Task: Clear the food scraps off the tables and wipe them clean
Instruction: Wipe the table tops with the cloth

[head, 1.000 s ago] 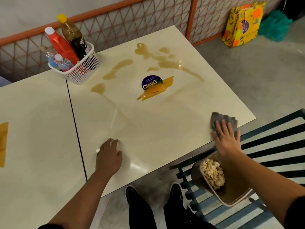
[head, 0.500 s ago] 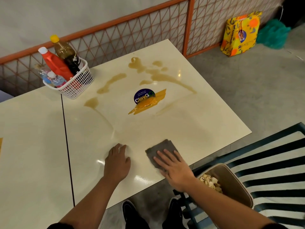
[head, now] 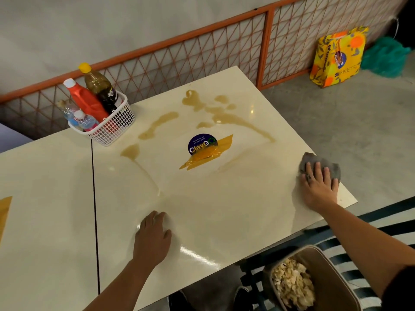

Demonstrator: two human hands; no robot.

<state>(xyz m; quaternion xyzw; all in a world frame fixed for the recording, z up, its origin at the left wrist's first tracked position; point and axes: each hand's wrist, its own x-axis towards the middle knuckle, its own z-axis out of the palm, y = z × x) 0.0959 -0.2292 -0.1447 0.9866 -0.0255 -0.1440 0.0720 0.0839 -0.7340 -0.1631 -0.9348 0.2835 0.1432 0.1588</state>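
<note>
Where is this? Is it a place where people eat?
Probably a canteen or food court: a white basket of sauce bottles on the table, a ClayGo sticker, and a bin of food scraps.

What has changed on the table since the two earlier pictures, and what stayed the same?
The right hand slid the grey cloth rightward over the table, from beside the left hand back to the right edge. Nothing was picked up or released. The left hand stays flat in place; the brown spills and the basket are unchanged.
</note>
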